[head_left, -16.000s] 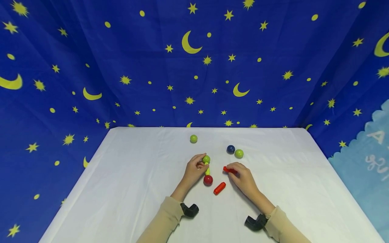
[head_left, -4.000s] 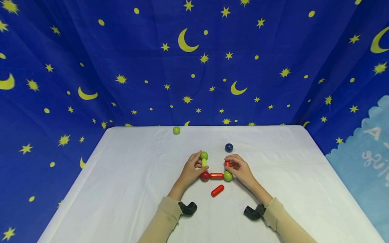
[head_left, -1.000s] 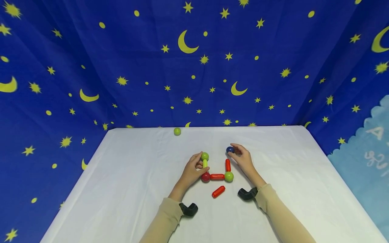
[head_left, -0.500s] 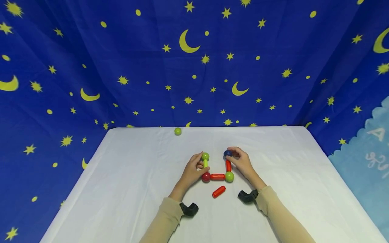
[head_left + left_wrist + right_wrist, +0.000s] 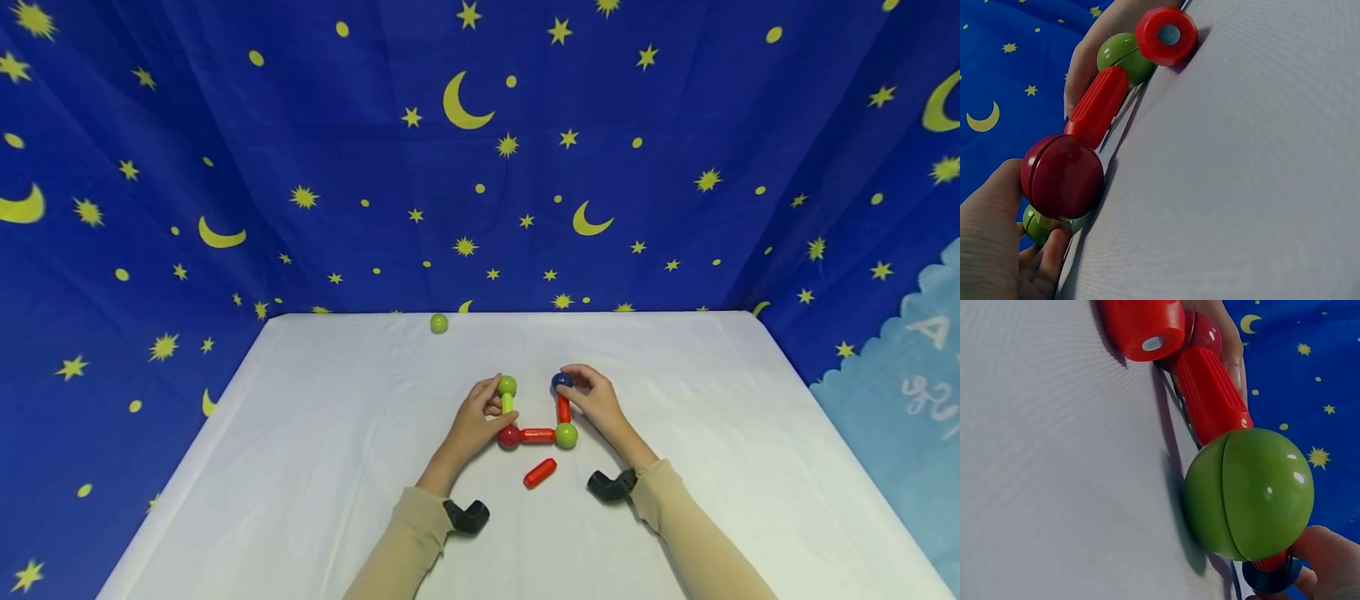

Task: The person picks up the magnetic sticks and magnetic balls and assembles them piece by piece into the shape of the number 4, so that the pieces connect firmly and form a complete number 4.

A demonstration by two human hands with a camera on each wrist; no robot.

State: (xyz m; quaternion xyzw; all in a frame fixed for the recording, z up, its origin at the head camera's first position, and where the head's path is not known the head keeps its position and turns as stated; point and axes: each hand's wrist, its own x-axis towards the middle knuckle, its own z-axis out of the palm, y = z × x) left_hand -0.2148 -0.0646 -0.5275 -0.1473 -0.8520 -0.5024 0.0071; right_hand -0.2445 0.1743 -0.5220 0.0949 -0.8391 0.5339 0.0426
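Magnetic building sticks and balls form a three-sided shape on the white table. Its left side is a yellow-green stick (image 5: 507, 403) between a light green ball (image 5: 507, 386) and a dark red ball (image 5: 1063, 177). A red stick (image 5: 537, 436) runs across to a second green ball (image 5: 1249, 494), from which another red stick (image 5: 564, 409) points away to a blue ball (image 5: 562, 381). My left hand (image 5: 477, 413) grips the left side, fingers by the light green ball, thumb near the red ball. My right hand (image 5: 597, 400) pinches the blue ball at the red stick's far end.
A loose red stick (image 5: 540, 473) with a metallic disc in its end lies in front of the shape. Near the table's (image 5: 337, 400) back edge sits a loose green ball (image 5: 438, 323). Blue star-patterned cloth (image 5: 480, 167) rises behind and at the sides.
Sixteen seconds ago only the left side was joined. The lower red stick, right green ball and right red stick were added; in the last second my right hand brought the blue ball to its end.
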